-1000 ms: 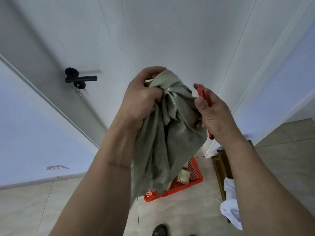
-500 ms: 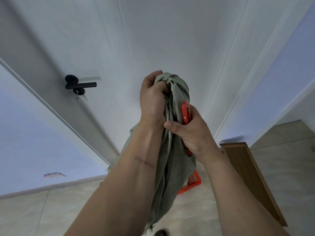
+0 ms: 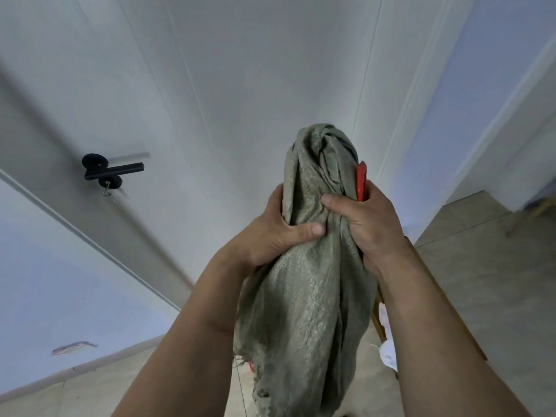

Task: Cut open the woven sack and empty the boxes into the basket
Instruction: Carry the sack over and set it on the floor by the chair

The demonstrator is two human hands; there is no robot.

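Note:
The grey-green woven sack (image 3: 307, 296) hangs bunched and upright in front of me, its frayed cut end at the bottom. My left hand (image 3: 270, 233) squeezes the sack from the left, thumb across the front. My right hand (image 3: 364, 227) grips it from the right and also holds a red cutter (image 3: 361, 180), which sticks up beside the fabric. A sliver of the red basket (image 3: 251, 366) shows behind the sack's lower edge; the boxes are hidden.
A white door with a black lever handle (image 3: 112, 171) stands ahead on the left. A wooden piece (image 3: 379, 326) and a white cloth (image 3: 388, 353) lie on the tiled floor at the right, behind my right forearm.
Both hands slid lower on the sack and moved right, leaving its twisted top sticking up above them. The basket, seen below before, is now almost wholly covered by the sack.

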